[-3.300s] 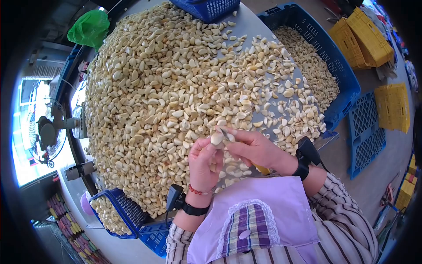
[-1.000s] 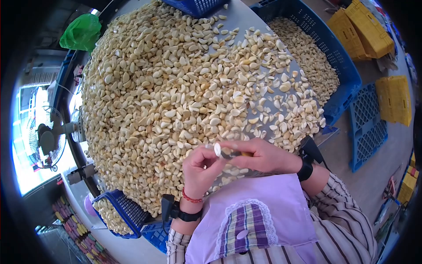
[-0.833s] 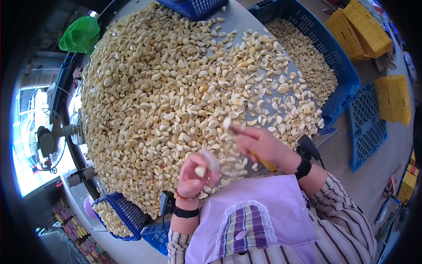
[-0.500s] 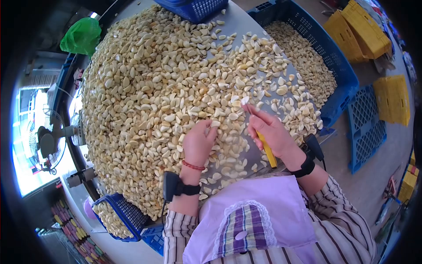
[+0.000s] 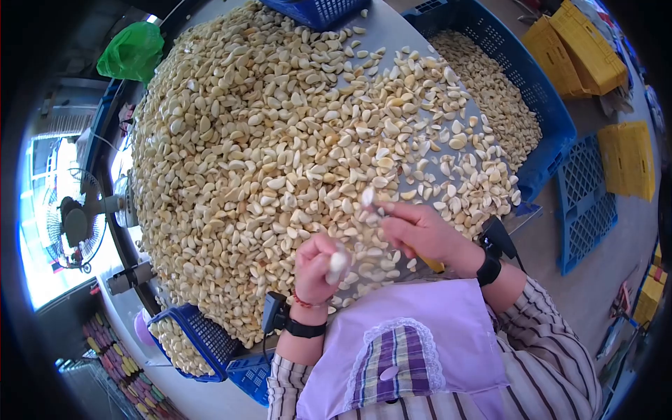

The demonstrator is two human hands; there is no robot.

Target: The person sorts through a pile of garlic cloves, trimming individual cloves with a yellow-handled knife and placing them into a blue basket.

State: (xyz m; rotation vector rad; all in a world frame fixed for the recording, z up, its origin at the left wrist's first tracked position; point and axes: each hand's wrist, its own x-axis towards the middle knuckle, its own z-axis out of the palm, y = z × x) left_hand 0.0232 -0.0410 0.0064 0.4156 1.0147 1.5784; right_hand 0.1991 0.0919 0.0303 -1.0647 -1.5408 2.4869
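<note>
A large heap of pale cloves (image 5: 231, 154) covers much of the metal table (image 5: 392, 35). Low over its near edge, my left hand (image 5: 318, 269) is closed on a whitish clove (image 5: 338, 262), slightly blurred. To the right, my right hand (image 5: 420, 234) is wrapped round a tool with a yellow handle (image 5: 432, 264), mostly hidden under the palm. A white clove (image 5: 367, 197) shows at the tool's far end, beyond my right fingertips; motion blurs the tip. Loose cloves lie beneath and between both hands.
A blue crate (image 5: 553, 140) holding cloves stands at the right. Blue baskets sit at the top (image 5: 318, 12) and lower left (image 5: 210, 343). A green bag (image 5: 133, 52) and a fan (image 5: 77, 220) are at the left. Yellow crates (image 5: 588, 49) lie on the floor.
My left hand has turned and closed, with a clove now visible in it. My right hand has moved left and slightly down with the tool, whose handle is more hidden.
</note>
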